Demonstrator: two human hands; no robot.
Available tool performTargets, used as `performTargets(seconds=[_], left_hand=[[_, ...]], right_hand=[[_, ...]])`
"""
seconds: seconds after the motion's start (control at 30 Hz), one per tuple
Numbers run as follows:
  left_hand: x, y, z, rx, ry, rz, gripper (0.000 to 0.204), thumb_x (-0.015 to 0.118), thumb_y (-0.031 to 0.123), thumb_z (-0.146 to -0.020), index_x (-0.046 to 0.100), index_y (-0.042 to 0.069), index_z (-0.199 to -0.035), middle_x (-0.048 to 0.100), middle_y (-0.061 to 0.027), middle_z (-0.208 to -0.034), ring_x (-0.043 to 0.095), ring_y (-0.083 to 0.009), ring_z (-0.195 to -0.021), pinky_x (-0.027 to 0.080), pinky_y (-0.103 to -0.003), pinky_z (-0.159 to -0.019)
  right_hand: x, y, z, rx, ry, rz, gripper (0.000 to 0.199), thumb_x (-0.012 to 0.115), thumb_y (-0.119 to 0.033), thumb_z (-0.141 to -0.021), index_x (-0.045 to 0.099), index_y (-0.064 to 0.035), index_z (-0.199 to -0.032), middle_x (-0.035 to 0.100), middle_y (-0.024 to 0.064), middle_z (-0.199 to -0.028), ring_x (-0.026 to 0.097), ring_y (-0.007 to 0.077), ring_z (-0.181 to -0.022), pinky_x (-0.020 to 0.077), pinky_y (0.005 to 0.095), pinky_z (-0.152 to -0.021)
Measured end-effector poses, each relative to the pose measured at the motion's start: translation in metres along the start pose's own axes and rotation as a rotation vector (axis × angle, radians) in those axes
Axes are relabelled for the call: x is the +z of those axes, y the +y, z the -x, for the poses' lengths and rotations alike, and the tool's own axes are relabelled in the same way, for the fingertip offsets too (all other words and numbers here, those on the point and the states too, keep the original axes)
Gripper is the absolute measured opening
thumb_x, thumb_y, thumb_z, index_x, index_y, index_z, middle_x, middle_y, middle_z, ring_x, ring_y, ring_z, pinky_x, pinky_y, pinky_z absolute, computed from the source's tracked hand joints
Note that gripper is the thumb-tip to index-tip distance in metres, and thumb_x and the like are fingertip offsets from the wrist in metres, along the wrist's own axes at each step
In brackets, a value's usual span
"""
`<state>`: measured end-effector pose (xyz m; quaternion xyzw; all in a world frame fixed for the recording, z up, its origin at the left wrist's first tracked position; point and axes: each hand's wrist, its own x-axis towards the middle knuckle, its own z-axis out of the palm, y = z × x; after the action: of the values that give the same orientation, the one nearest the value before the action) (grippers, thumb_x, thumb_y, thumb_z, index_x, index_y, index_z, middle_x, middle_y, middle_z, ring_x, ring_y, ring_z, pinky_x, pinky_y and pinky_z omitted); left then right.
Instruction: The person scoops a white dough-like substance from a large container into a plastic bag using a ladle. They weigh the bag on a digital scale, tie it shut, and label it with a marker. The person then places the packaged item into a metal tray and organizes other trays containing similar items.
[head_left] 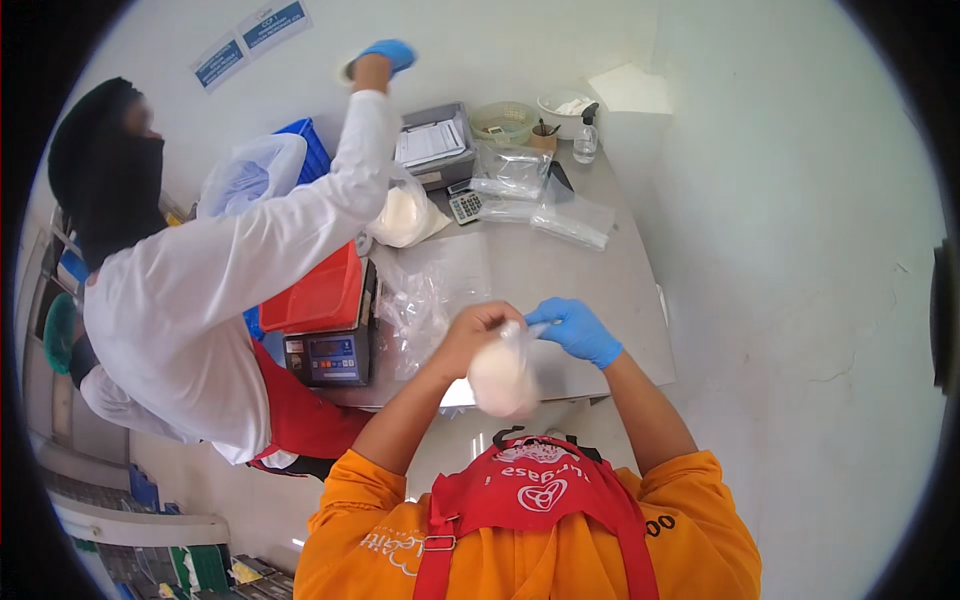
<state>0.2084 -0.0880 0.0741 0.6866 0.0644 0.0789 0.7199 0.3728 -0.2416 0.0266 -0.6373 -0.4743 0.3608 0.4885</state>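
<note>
1. Nearest the camera was the person's own red apron [540, 500], worn over orange sleeves, with both forearms rising from the lower edge.
2. Just above it hung a clear plastic bag [502, 375] filled with a pale, whitish lump, held up in the air over the near edge of the table [600, 290].
3. The left hand [483, 325], bare, was closed around the gathered neck of the bag from the left, fingers curled tight on the plastic.
4. The right hand [575, 328], in a blue glove, pinched the end of the same neck from the right, fingers drawn together on it; the two hands almost touched.
5. Left of the bag, on the table, stood a digital scale [330, 355] carrying a red tray [320, 295], with crumpled clear plastic [415, 305] lying between scale and bag.
6. Farther back lay another filled bag of white stuff [400, 215], a calculator [465, 206], flat clear bags [570, 222] and a grey box with papers [435, 145].
7. At the far edge were a green bowl [503, 120], a white bowl [565, 108] and a small spray bottle [586, 140].
8. At the left a co-worker in a white coat [200, 300] raised a blue-gloved hand [385, 55] against the far wall, beside a blue crate [312, 150].
</note>
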Motion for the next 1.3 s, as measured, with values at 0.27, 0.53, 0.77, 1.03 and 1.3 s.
performTargets(seconds=[0.27, 0.53, 0.77, 1.03, 1.3], left_hand=[[0.038, -0.071, -0.017, -0.018, 0.61, 0.31, 0.037, 0.048, -0.004, -0.085, 0.058, 0.004, -0.119, 0.062, -0.0068, -0.098, 0.061, -0.0132, -0.084, 0.05, -0.025, -0.071], [0.052, -0.073, 0.007, -0.051, 0.548, 0.551, 0.023, 0.051, 0.007, -0.09, 0.058, 0.003, -0.111, 0.061, -0.0072, -0.097, 0.058, -0.0133, -0.084, 0.052, -0.031, -0.073], [0.033, -0.075, 0.03, -0.112, 0.235, 0.634, 0.028, 0.047, 0.015, -0.088, 0.057, 0.001, -0.11, 0.062, -0.0101, -0.099, 0.062, -0.0206, -0.089, 0.054, -0.038, -0.078], [0.04, -0.044, 0.044, -0.176, 0.036, 0.716, 0.036, 0.041, 0.008, -0.093, 0.048, 0.002, -0.128, 0.059, -0.0114, -0.113, 0.064, -0.0215, -0.101, 0.059, -0.042, -0.084], [0.078, -0.068, 0.023, -0.153, -0.139, 0.286, 0.024, 0.051, 0.023, -0.101, 0.055, 0.002, -0.112, 0.058, -0.0067, -0.105, 0.061, -0.0153, -0.091, 0.056, -0.035, -0.084]], right_hand=[[0.059, -0.025, -0.003, -0.379, 0.572, 0.651, 0.053, 0.06, -0.01, -0.076, 0.055, -0.0116, -0.129, 0.061, 0.0139, -0.083, 0.057, 0.0324, -0.074, 0.0413, 0.0459, -0.072], [0.059, -0.028, 0.001, -0.09, 0.576, 0.367, 0.053, 0.056, -0.007, -0.08, 0.049, -0.0103, -0.133, 0.063, 0.0142, -0.09, 0.061, 0.0319, -0.071, 0.049, 0.0417, -0.063], [0.056, -0.054, 0.029, -0.219, 0.448, 0.406, 0.032, 0.058, -0.007, -0.08, 0.061, -0.0097, -0.112, 0.06, 0.0099, -0.082, 0.061, 0.0295, -0.068, 0.0501, 0.0377, -0.064], [0.043, -0.046, 0.047, -0.366, 0.259, 0.388, 0.011, 0.063, -0.011, -0.082, 0.07, -0.0082, -0.09, 0.062, 0.0121, -0.079, 0.062, 0.0285, -0.068, 0.0499, 0.0362, -0.064], [0.04, -0.034, 0.047, -0.049, 0.568, -0.212, 0.012, 0.061, -0.005, -0.087, 0.07, 0.0, -0.092, 0.068, 0.0039, -0.085, 0.06, 0.0111, -0.077, 0.0485, 0.0264, -0.071]])
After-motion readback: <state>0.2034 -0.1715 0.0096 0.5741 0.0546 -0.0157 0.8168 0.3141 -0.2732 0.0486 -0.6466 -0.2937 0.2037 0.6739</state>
